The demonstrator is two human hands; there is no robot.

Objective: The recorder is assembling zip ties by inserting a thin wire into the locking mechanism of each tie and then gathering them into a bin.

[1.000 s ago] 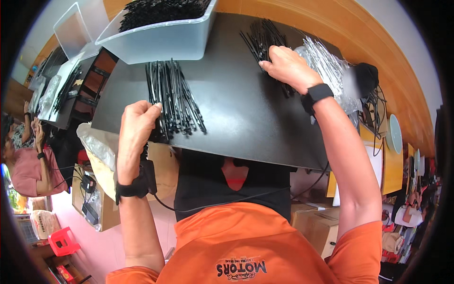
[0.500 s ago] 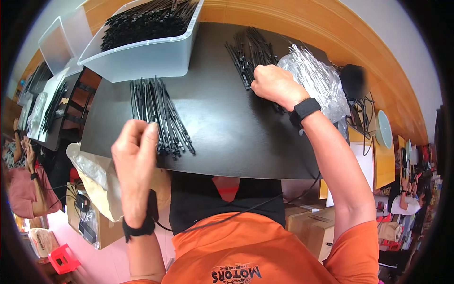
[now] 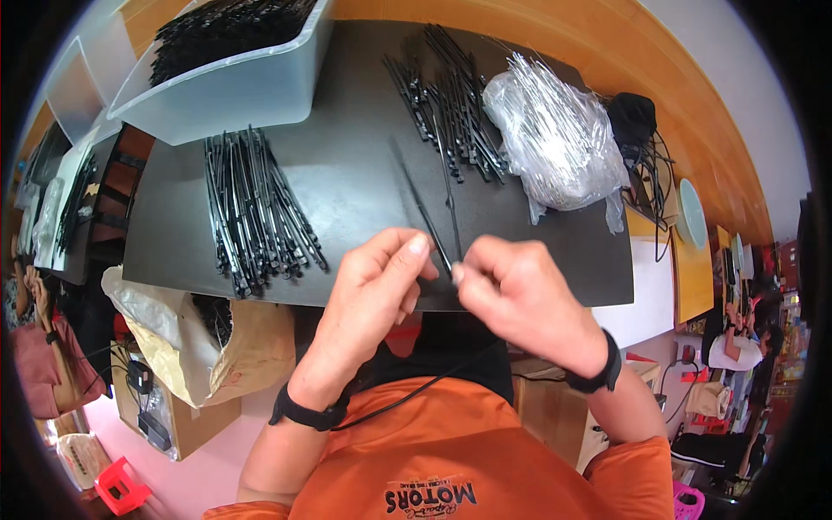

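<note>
You had both hands together just over the near edge of the black table [image 3: 364, 191], working one black cable tie [image 3: 431, 227]. Your left hand [image 3: 373, 290] pinched the tie's near end between thumb and forefinger, and your right hand [image 3: 520, 299] pinched right beside it, fingertips almost touching; whether a head or a tail was in each pinch was too small to tell. The tie ran up and away from the pinch, over the tabletop, with a second thin strand beside it. Judged step: handling a single tie picked from the loose stock, likely threading or straightening it. Next move would have called for a steady grip and fine alignment of the ends. Further out to your left lay a sorted bundle of black ties [image 3: 256, 212], roughly parallel. Further right sat a looser heap of ties [image 3: 451, 104], touching a crumpled clear plastic bag [image 3: 555, 143]. At the far left stood a translucent bin [image 3: 230, 82] full of more ties. A brown paper sack [image 3: 234, 347] hung below the table edge.
</note>
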